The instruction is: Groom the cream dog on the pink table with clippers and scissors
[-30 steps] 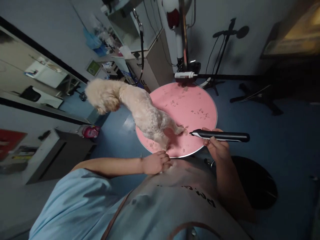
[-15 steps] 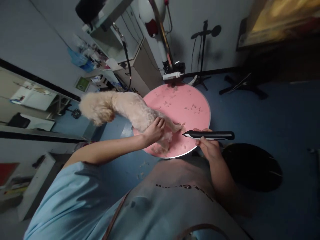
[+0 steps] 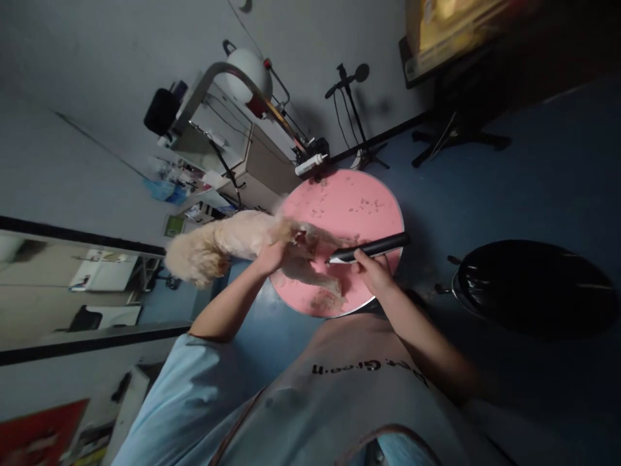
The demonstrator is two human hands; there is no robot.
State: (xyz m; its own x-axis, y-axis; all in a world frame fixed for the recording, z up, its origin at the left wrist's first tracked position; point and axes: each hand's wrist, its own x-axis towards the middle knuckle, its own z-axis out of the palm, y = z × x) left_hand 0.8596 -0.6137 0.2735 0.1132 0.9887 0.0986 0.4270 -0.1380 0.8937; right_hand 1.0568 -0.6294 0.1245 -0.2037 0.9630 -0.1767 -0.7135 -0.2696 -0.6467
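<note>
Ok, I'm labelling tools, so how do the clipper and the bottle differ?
The clipper is mostly black, the bottle mostly white. The right hand holds the clipper; no hand touches the bottle, by the far edge of the table. Both are long and slim.

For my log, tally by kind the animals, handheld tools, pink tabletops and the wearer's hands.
Animals: 1, a dog
Handheld tools: 1, a clipper
Pink tabletops: 1, a round tabletop
Hands: 2, left hand, right hand
Total: 5
</note>
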